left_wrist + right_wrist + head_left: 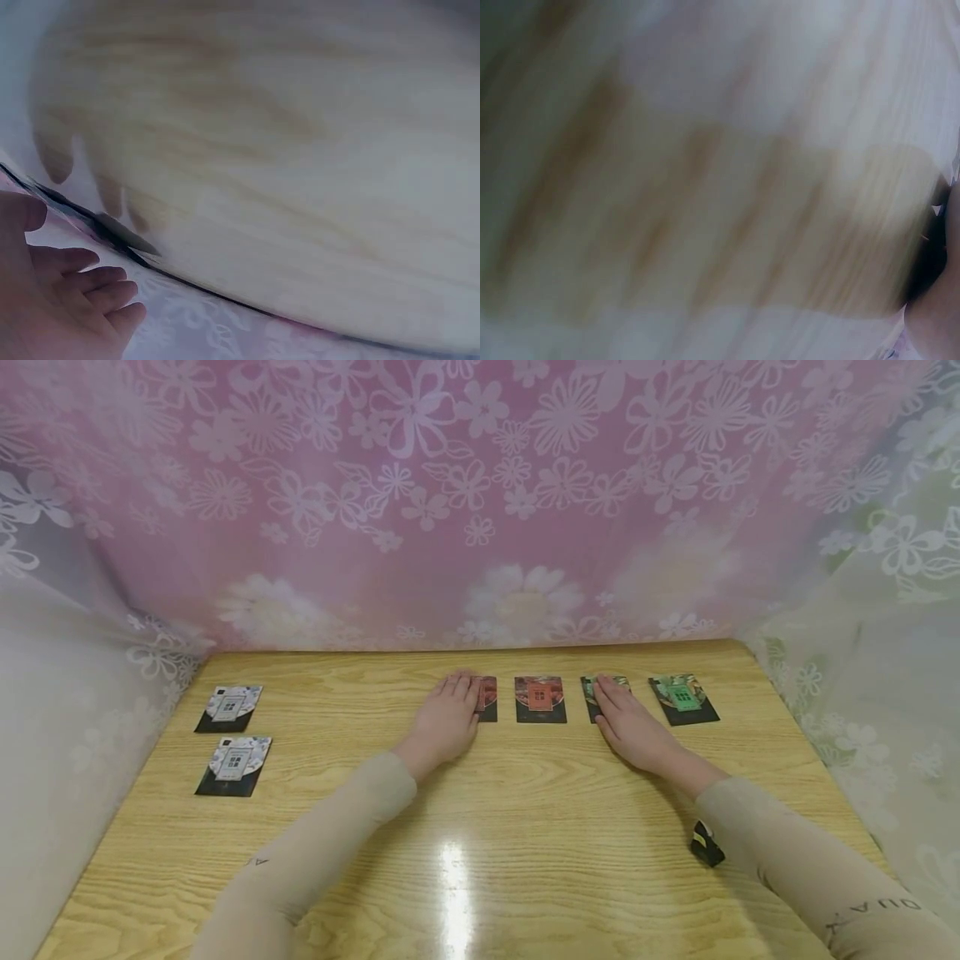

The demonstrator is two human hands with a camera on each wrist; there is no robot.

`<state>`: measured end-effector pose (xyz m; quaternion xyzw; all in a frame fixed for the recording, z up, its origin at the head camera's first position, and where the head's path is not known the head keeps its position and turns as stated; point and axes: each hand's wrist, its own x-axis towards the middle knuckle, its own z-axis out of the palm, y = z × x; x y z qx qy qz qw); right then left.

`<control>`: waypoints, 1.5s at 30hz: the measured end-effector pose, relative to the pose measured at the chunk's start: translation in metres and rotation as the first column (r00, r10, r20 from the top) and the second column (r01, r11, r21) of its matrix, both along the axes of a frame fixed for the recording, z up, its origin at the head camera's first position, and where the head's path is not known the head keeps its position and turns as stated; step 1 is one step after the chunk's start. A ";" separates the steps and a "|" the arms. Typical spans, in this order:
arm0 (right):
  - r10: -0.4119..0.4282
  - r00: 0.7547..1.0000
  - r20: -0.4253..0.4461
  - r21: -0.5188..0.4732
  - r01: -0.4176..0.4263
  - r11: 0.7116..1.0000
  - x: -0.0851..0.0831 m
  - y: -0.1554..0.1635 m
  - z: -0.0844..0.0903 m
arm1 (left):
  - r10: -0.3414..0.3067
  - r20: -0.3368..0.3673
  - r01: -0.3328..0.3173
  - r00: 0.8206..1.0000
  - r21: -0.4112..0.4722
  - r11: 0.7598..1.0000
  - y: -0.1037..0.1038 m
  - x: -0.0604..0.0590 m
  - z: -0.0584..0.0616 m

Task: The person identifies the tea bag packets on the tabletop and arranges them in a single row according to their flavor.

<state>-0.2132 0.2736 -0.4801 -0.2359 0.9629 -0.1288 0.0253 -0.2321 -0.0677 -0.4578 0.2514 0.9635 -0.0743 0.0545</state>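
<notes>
A row of cards lies at the far side of the wooden table [480,827]. My left hand [447,720] lies flat with straight fingers on a red card [487,697], covering most of it. My right hand [628,720] lies flat with straight fingers on a green card [588,696], hiding most of it. Between the hands sits a red card [540,698], uncovered. Another green card [683,697] lies right of my right hand. The left wrist view shows the left hand [56,289] with straight fingers over blurred wood. The right wrist view is blurred wood.
Two grey-and-white cards [229,707] [235,765] lie at the table's left side. A small black object [707,843] sits by my right sleeve. A pink flowered cloth [480,502] hangs behind the table, with white lace at both sides.
</notes>
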 end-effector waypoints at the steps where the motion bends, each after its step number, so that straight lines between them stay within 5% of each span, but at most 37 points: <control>1: -0.001 1.000 0.000 0.002 0.001 1.000 0.000 0.000 0.000 | 0.007 0.002 -0.007 1.000 0.009 1.000 -0.004 0.000 0.000; 13: 0.003 1.000 -0.027 -0.013 -0.003 1.000 0.002 0.001 -0.002 | 0.074 -0.020 -0.071 0.997 0.117 0.991 -0.076 0.007 -0.003; 31: 0.001 1.000 -0.012 -0.001 -0.001 1.000 0.000 0.000 -0.001 | 0.168 -0.072 -0.152 0.983 0.187 0.971 -0.168 0.050 -0.004; 45: -0.008 1.000 -0.014 0.009 0.008 1.000 0.002 -0.002 0.000 | 0.232 -0.071 -0.216 0.970 0.189 0.958 -0.214 0.093 -0.001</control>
